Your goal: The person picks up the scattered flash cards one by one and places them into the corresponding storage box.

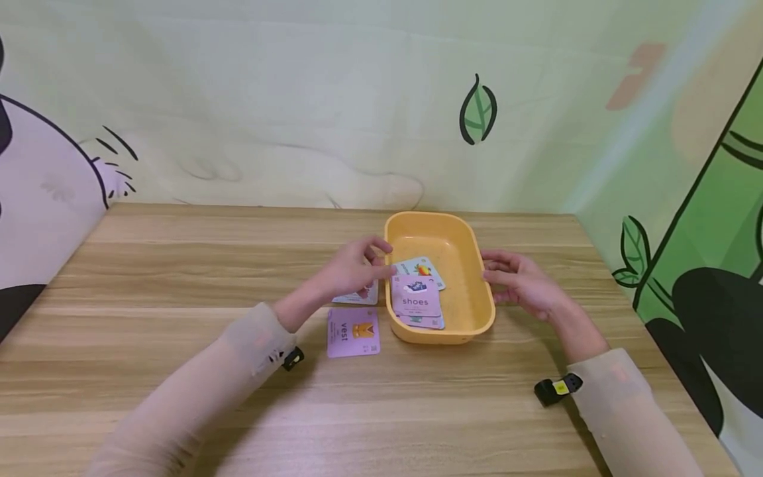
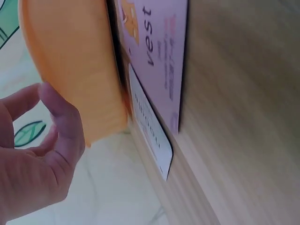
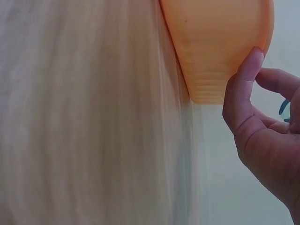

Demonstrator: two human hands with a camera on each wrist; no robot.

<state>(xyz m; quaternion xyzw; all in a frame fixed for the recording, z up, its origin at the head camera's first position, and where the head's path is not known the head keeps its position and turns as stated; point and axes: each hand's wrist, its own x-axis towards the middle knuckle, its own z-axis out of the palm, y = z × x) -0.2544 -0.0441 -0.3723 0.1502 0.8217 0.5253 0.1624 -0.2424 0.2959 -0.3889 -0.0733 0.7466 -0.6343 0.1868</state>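
Note:
A yellow plastic bin [image 1: 465,291] stands on the wooden table between the two hands. My left hand [image 1: 356,265] pinches its left rim with thumb and fingers. On the opposite side my right hand [image 1: 524,281] holds the right rim, its thumb against the outer wall [image 3: 220,42]. Inside the bin lie a purple "shoes" card [image 1: 415,296], another purple card [image 1: 426,322] partly beneath it, and a pale card with a fruit picture [image 1: 424,268]. A purple "vest" card [image 1: 353,332] lies outside on the left. Behind it, a pale card [image 2: 152,129] is partly covered by the left hand in the head view.
The wooden table [image 1: 179,371] reaches back to a cloth backdrop [image 1: 268,99] printed with leaves and cartoon shapes. A second printed panel [image 1: 703,232] rises along the right edge. Each wrist carries a small black device, such as the right one [image 1: 557,389].

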